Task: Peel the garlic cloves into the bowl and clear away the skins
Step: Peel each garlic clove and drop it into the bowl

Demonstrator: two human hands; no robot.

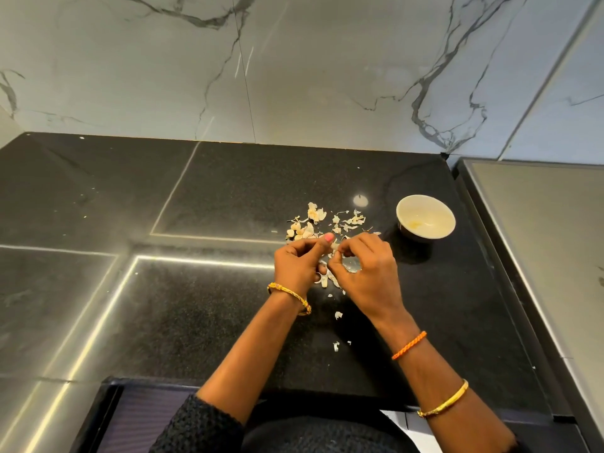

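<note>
1. Both hands meet over the black table point(196, 322) — the left hand point(299, 264) and the right hand point(366, 266) each pinch a small garlic clove point(335, 247) between fingertips, so each grip is closed on it. The clove is mostly hidden; how much skin remains I cannot tell.

2. It is a small, slippery thing. A hard pull on the skin could pop it out of the pinch and send it onto the table or off the near edge.

3. Just beyond the hands lies a pile of skins point(313, 220), with stray flakes point(338, 315) between the wrists. A forearm sweeping across would likely scatter them further — more to clear later.

4. The bowl point(425, 217) stands to the right, apart from the hands, and looks nearly empty. A careless toss may miss it, or loose skin clinging to the fingers could fall in with the clove.

5. A few pieces in the pile look like unpeeled cloves; they might get swept away with the waste.
</note>
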